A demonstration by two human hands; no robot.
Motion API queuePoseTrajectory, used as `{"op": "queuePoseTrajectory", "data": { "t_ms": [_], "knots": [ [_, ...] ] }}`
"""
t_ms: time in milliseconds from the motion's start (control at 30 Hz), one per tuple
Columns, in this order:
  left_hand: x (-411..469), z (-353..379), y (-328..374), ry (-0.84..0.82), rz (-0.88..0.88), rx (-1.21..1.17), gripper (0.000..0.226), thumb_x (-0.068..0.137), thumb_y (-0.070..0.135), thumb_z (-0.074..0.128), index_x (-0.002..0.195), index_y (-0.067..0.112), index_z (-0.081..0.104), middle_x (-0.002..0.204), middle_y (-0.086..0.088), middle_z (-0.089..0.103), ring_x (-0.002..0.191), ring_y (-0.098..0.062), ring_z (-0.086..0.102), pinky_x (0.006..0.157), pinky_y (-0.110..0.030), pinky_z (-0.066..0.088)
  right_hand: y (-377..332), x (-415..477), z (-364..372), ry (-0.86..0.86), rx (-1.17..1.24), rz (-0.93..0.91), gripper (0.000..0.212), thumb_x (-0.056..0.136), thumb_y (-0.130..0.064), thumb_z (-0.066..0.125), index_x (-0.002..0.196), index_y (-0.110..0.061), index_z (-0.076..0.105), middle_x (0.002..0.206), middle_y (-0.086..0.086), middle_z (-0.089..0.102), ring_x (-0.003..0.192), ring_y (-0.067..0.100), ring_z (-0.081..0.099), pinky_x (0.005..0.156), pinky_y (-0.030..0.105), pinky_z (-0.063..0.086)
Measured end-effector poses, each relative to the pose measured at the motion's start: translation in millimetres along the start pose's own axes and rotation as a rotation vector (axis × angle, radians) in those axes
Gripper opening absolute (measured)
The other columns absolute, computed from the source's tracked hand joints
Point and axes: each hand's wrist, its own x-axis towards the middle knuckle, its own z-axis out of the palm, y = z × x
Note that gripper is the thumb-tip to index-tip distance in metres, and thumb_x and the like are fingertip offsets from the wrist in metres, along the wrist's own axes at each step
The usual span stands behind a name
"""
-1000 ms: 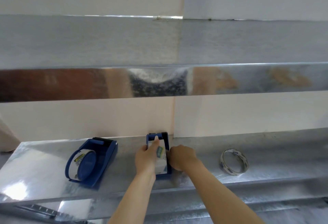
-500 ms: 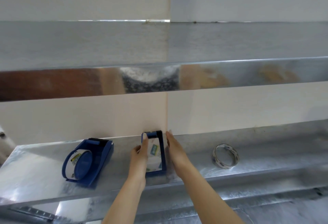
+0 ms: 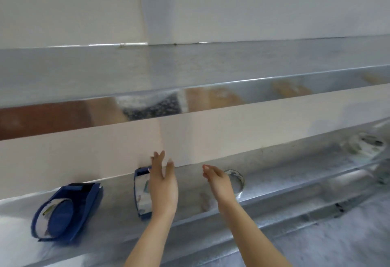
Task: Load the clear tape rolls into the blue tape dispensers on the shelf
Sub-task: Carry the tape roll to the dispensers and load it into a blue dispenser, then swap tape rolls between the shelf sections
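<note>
Head view: both hands are spread and empty, the left hand [image 3: 163, 184] beside the middle dispenser [image 3: 142, 192], the right hand [image 3: 218, 179] near the loose roll [image 3: 235, 179] right of it. Judged: next roll pickup follows.

No wording is showing clearly enough to read. The tape rolls in the two blue dispensers, lower left [image 3: 63, 211] and lower centre [image 3: 141, 190], are carrying printed marks in yellow, green and blue, but blur is smearing them past any reading.
</note>
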Motion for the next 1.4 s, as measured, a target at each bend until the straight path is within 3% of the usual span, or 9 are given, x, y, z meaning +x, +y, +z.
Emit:
{"op": "queuePoseTrajectory", "data": {
  "t_ms": [233, 367, 500, 700, 833, 933, 1000, 1167, 1400],
  "knots": [
    [-22, 63, -29, -0.277, -0.305, 0.000, 0.041, 0.100, 0.027, 0.033, 0.132, 0.011, 0.051, 0.145, -0.006, 0.045, 0.135, -0.021, 0.039, 0.110, -0.028, 0.024, 21, 11, -74, 0.216, -0.009, -0.005, 0.036, 0.097, -0.015, 0.042, 0.130, -0.018, 0.055, 0.134, 0.005, 0.056, 0.126, 0.021, 0.050, 0.107, 0.035, 0.039],
    [-20, 92, -45, -0.283, -0.465, 0.037, 0.037, 0.099, 0.028, 0.036, 0.111, 0.006, 0.062, 0.134, -0.020, 0.053, 0.120, -0.029, 0.052, 0.104, -0.038, 0.039, 36, 23, -92, 0.237, -0.233, 0.050, 0.047, 0.101, -0.021, 0.035, 0.146, -0.012, 0.031, 0.157, 0.009, 0.025, 0.146, 0.025, 0.019, 0.120, 0.039, 0.015],
    [-8, 119, -93, -0.332, -0.432, 0.204, 0.061, 0.082, 0.052, 0.033, 0.107, 0.008, 0.066, 0.122, -0.022, 0.062, 0.113, -0.035, 0.058, 0.100, -0.048, 0.046, 54, 33, -87, 0.252, -0.524, 0.140, 0.050, 0.100, -0.032, 0.029, 0.146, -0.013, 0.034, 0.159, 0.016, 0.010, 0.146, 0.031, 0.004, 0.118, 0.037, 0.005],
    [0, 124, -103, -0.340, -0.390, 0.170, 0.057, 0.077, 0.050, 0.041, 0.095, 0.006, 0.071, 0.105, -0.020, 0.071, 0.100, -0.032, 0.066, 0.092, -0.052, 0.051, 58, 36, -76, 0.263, -0.619, 0.090, 0.043, 0.101, -0.031, 0.028, 0.141, -0.024, 0.044, 0.159, 0.016, 0.013, 0.147, 0.028, 0.009, 0.119, 0.033, 0.005],
    [14, 125, -117, -0.415, -0.546, 0.019, 0.068, 0.068, 0.062, 0.044, 0.109, 0.014, 0.068, 0.118, -0.007, 0.068, 0.107, -0.022, 0.064, 0.098, -0.044, 0.049, 47, 32, -76, 0.274, -0.463, 0.091, 0.043, 0.101, -0.029, 0.029, 0.142, -0.023, 0.042, 0.160, 0.010, 0.015, 0.146, 0.029, 0.008, 0.119, 0.034, 0.006],
    [-3, 115, -52, -0.488, -0.571, -0.066, 0.037, 0.094, 0.037, 0.037, 0.090, 0.015, 0.067, 0.090, -0.001, 0.071, 0.079, -0.013, 0.065, 0.061, -0.025, 0.050, 33, 28, -79, 0.269, -0.368, 0.018, 0.044, 0.102, -0.022, 0.027, 0.144, -0.018, 0.039, 0.156, 0.008, 0.028, 0.144, 0.026, 0.019, 0.118, 0.035, 0.012],
    [-3, 118, -38, -0.537, -0.546, -0.069, 0.033, 0.098, 0.028, 0.035, 0.086, 0.019, 0.064, 0.073, 0.008, 0.071, 0.065, -0.005, 0.067, 0.053, -0.018, 0.049, 23, 26, -83, 0.269, -0.229, -0.011, 0.045, 0.100, -0.019, 0.029, 0.144, -0.016, 0.037, 0.151, 0.007, 0.038, 0.140, 0.026, 0.032, 0.117, 0.038, 0.023],
    [-6, 130, -22, -0.577, -0.443, -0.123, 0.039, 0.100, 0.032, 0.031, 0.125, 0.015, 0.055, 0.121, -0.001, 0.057, 0.124, -0.018, 0.049, 0.106, -0.034, 0.032, 6, 15, -102, 0.304, 0.015, -0.048, 0.046, 0.099, -0.011, 0.033, 0.144, -0.014, 0.039, 0.147, 0.003, 0.046, 0.126, 0.016, 0.046, 0.112, 0.032, 0.033],
    [-31, 173, 2, -0.645, -0.406, -0.191, 0.028, 0.099, 0.029, 0.036, 0.086, 0.023, 0.060, 0.092, 0.001, 0.061, 0.090, -0.016, 0.057, 0.084, -0.030, 0.044, -1, 14, -152, 0.377, 0.196, -0.082, 0.043, 0.097, -0.010, 0.042, 0.139, -0.011, 0.048, 0.124, 0.000, 0.059, 0.103, 0.013, 0.049, 0.108, 0.045, 0.042]
  ]
}}
